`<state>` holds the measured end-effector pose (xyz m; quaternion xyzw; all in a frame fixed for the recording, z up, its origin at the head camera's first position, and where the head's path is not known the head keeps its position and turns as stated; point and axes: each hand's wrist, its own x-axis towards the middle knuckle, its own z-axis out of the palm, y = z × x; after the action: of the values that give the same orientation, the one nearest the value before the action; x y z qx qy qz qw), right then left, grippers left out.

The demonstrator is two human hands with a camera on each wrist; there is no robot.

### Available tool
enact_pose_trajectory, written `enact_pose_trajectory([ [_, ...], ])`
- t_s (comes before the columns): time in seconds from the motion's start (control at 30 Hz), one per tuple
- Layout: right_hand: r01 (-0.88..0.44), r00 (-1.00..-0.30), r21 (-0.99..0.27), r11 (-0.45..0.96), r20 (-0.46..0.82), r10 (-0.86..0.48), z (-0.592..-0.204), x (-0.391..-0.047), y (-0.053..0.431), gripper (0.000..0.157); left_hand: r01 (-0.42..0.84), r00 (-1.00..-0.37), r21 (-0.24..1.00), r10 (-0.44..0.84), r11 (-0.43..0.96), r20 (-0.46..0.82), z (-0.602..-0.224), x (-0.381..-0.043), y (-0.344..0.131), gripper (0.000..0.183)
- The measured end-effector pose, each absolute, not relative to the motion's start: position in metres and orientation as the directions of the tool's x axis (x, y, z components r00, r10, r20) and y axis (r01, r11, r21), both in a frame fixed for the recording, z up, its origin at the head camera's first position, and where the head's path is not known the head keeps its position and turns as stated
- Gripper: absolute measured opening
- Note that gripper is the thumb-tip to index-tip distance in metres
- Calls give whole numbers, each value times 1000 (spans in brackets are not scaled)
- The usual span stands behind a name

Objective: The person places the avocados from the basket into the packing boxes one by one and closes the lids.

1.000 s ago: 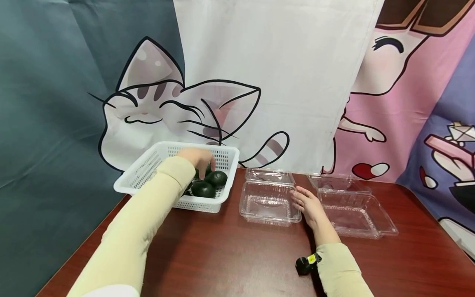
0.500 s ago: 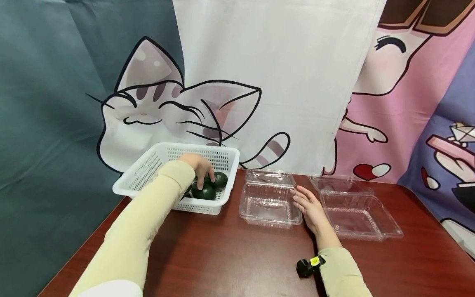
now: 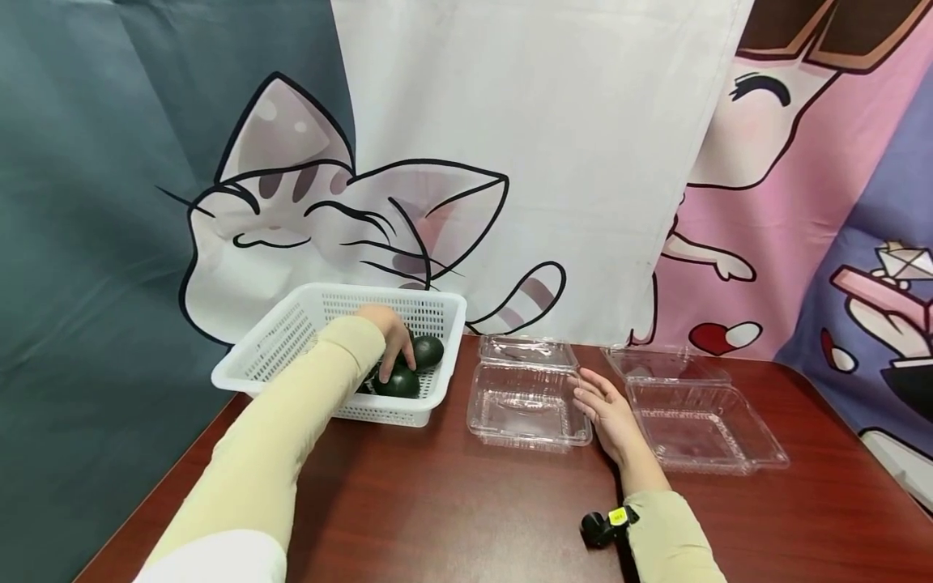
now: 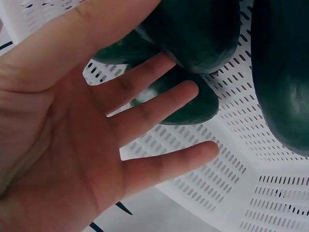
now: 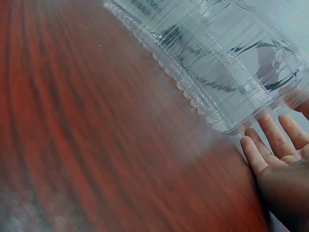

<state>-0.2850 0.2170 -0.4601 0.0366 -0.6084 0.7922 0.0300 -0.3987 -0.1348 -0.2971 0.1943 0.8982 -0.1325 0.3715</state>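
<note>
Several dark green avocados lie in a white perforated basket [image 3: 446,374] at the left. Down inside it, my left hand [image 3: 388,342] reaches over the front avocado [image 3: 399,385], with fingertips at its upper side. In the left wrist view, three fingers of that hand [image 4: 72,145] extend straight and spread, below a large avocado [image 4: 198,36]; the thumb's tip is out of frame. Nearer the middle sits a clear plastic clamshell box [image 3: 526,409], lid up. My right hand [image 3: 611,414] touches its right edge with nearly straight fingers [image 5: 275,137].
A second open clear clamshell box [image 3: 696,433] stands to the right of my right hand. Another avocado [image 3: 428,353] lies toward the basket's right wall. A printed cloth [image 3: 583,162] hangs behind the reddish-brown table [image 3: 466,518].
My left hand has lowered from above the avocados onto the front one, its fingers now coming down around its top. My right hand stays at the box's edge.
</note>
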Motion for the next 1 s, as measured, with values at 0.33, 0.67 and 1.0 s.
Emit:
enact_pose_trajectory([
  [0.33,-118,-993,-949,-292,119,12,-460,-284,214,54,468,-633,-151,211,871,-745,-302,-400,-128,74],
  [0.67,-102,-995,-955,-278,100,22,-460,-283,216,55,462,-666,-193,196,865,-720,-308,-407,-126,69],
  [1.0,-128,-992,-949,-288,129,16,-460,-283,215,53,422,-705,-181,196,889,-681,-307,-404,-126,62],
])
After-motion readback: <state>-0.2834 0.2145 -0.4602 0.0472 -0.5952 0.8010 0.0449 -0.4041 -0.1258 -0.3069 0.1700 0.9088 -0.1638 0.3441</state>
